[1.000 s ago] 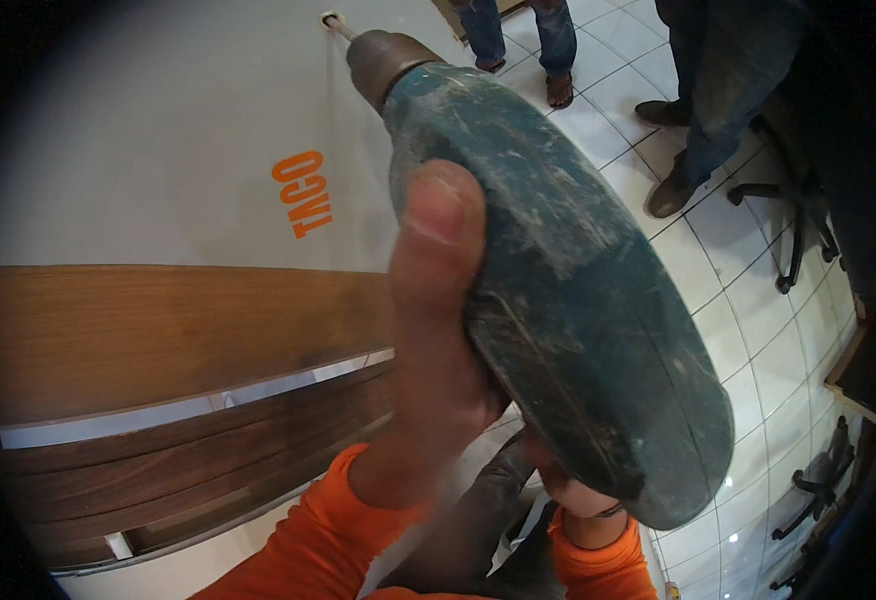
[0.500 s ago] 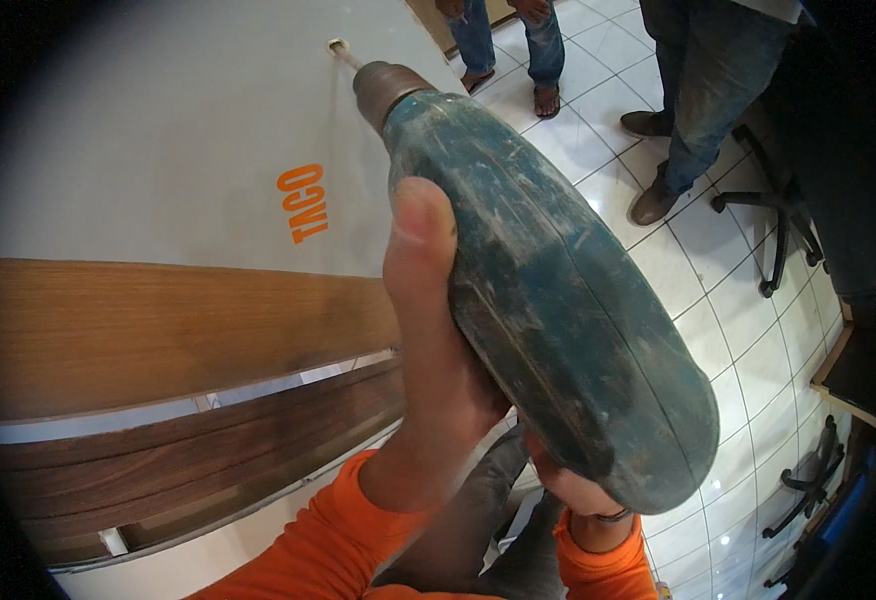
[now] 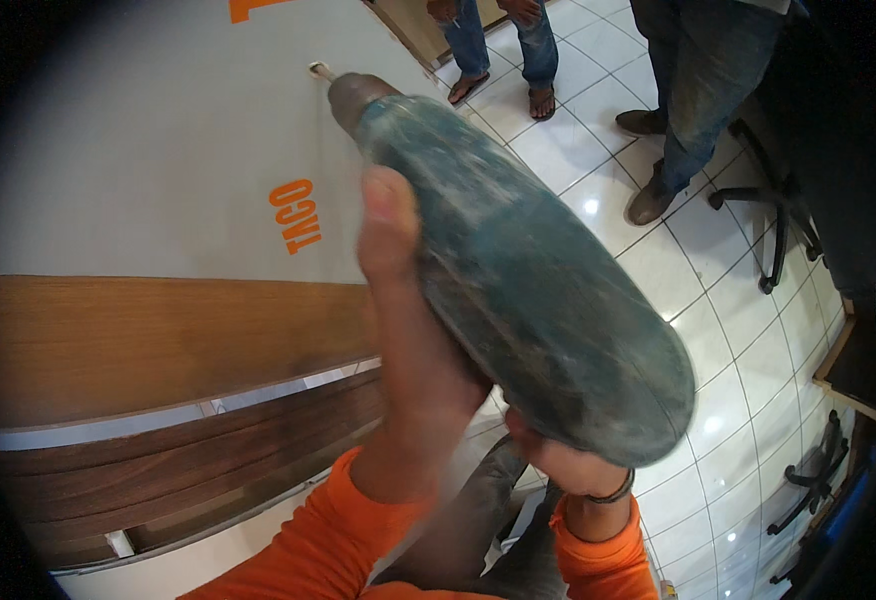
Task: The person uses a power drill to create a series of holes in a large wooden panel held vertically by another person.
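A worn teal power drill slants across the middle of the view, its chuck pointing up and left. The drill bit reaches a small hole in the light grey panel. My left hand grips the drill's left side near the front, thumb laid along the body; its other fingers are hidden underneath. Below the rear end, my right hand wraps round the drill from beneath, where the body hides most of its fingers and the handle. A dark band circles the right wrist.
Wooden boards run below the panel at the left, with a narrow gap between them. Two people in jeans stand beyond on the white tiled floor, one in brown shoes. A wheeled chair base stands at the right.
The drill and both my hands have shifted slightly left, the rear end also rising. The panel's orange lettering sits a little lower, and more lettering shows at the top.
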